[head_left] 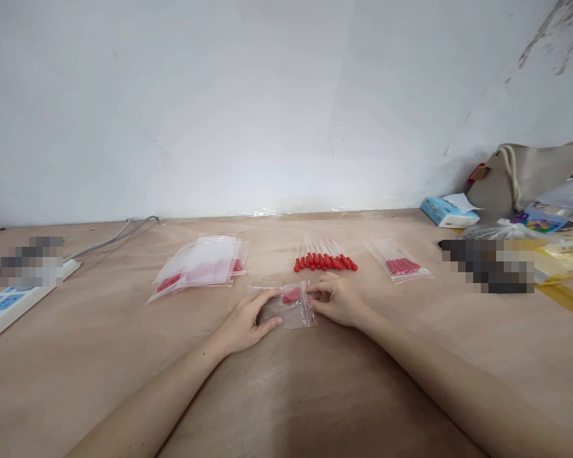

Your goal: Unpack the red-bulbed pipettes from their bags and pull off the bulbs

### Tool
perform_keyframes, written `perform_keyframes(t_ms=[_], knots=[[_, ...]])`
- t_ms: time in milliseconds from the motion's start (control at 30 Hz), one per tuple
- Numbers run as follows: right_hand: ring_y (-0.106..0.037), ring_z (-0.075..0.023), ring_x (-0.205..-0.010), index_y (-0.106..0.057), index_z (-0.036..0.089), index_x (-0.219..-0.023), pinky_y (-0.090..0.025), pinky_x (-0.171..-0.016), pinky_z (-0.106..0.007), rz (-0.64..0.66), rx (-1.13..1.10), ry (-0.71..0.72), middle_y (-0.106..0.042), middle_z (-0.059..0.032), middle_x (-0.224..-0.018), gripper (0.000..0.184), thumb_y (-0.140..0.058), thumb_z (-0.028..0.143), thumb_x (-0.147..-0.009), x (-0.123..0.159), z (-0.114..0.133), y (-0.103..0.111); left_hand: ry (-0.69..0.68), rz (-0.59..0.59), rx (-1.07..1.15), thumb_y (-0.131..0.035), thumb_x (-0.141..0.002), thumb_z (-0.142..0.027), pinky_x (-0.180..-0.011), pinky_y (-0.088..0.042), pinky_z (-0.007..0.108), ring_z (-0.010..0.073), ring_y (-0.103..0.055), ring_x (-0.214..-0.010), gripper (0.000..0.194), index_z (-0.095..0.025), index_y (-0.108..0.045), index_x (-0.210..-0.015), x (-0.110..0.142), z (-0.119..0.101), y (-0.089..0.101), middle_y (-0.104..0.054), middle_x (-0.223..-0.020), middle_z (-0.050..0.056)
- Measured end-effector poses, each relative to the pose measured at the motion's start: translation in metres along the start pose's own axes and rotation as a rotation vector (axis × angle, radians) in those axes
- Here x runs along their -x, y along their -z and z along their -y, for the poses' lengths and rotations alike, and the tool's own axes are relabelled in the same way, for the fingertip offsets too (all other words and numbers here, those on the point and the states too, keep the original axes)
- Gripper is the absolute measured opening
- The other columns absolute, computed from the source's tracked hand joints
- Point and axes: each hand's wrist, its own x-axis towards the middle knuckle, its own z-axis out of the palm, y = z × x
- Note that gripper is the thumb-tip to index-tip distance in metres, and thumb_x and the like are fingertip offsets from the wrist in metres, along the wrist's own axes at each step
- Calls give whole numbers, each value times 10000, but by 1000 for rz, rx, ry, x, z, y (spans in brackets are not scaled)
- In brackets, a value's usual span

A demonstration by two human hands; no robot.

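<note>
A small clear zip-lock bag (291,312) lies on the table between my hands, with something red inside it near its upper edge. My left hand (248,321) holds the bag's left side, thumb below and fingers above. At the bag's right end, my right hand (337,299) pinches the zip edge (310,305) between thumb and fingers. Just beyond is a row of white sticks with red bulb-shaped tips (325,259). To their right lies a zip-lock bag of red-tipped sticks (401,262). A pile of clear zip-lock bags (200,270) with red contents sits to the left.
A white power strip (28,299) with a grey cable (109,240) lies at the left. On the right are a blue tissue pack (449,211), a beige bag (539,172) and yellow plastic packaging (563,261). A white wall (286,108) bounds the wooden table's back.
</note>
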Motion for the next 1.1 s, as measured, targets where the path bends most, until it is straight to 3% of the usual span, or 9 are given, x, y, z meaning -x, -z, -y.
perform_keyframes(t_ms=[233, 433, 600, 700, 833, 933, 1000, 1100], knots=[[-454, -143, -664, -617, 175, -775, -338, -614, -250, 49, 126, -1, -527, -9, -670, 163, -666, 296, -677, 1, 1, -9, -43, 66, 7, -514, -805, -371, -927, -399, 340, 194, -487, -1095, 477, -241, -387, -1246, 0, -6, 2, -517, -1216, 54], [-470, -147, -696, -552, 184, -691, -372, -665, -268, 36, -11, 44, -559, 0, -676, 113, -650, 239, -680, 1, 7, -5, -23, 54, -12, -519, -799, -389, -922, -405, 358, 208, -500, -1080, 483, -226, -398, -1237, 0, -5, 1, -521, -1213, 72], [-521, -137, -697, -589, 180, -757, -406, -628, -257, 89, -181, -67, -600, -7, -723, 85, -625, 224, -694, 3, 8, -7, -8, 54, -9, -519, -799, -379, -924, -409, 362, 210, -502, -1076, 473, -233, -407, -1235, 0, -6, 2, -521, -1215, 66], [-550, -111, -631, -595, 174, -797, -426, -570, -235, 159, -396, -173, -624, -3, -731, 128, -604, 274, -717, 2, 4, 2, 14, 58, -15, -499, -809, -396, -917, -418, 374, 214, -509, -1065, 475, -239, -402, -1247, 1, -6, 2, -523, -1214, 69], [-576, -109, -581, -582, 160, -850, -453, -545, -232, 181, -597, -325, -621, 9, -633, 272, -650, 360, -677, -4, -10, 40, -21, 97, -85, -455, -839, -401, -989, -356, 382, 210, -419, -1185, 517, -249, -325, -1316, 0, -1, 2, -433, -1316, 70], [-618, -140, -682, -592, 156, -905, -499, -639, -284, 90, -634, -389, -667, -44, -772, 358, -665, 404, -658, -8, -24, 74, -82, 180, -191, -398, -871, -384, -1057, -218, 459, 245, -195, -1317, 478, -318, -291, -1332, -1, 1, 2, -264, -1424, 27], [-628, -153, -715, -595, 166, -929, -511, -674, -310, -83, -621, -412, -674, -55, -804, 382, -663, 427, -657, -10, -32, 92, -99, 236, -248, -361, -887, -379, -1058, -145, 521, 270, -90, -1336, 433, -368, -302, -1315, -1, 1, 2, -188, -1449, -5], [-634, -176, -801, -594, 190, -946, -515, -744, -347, -350, -589, -374, -678, -59, -849, 369, -656, 422, -666, -11, -44, 104, -96, 280, -278, -326, -899, -378, -1048, -109, 555, 284, -55, -1335, 402, -394, -312, -1301, -2, -1, 2, -159, -1454, -17]])
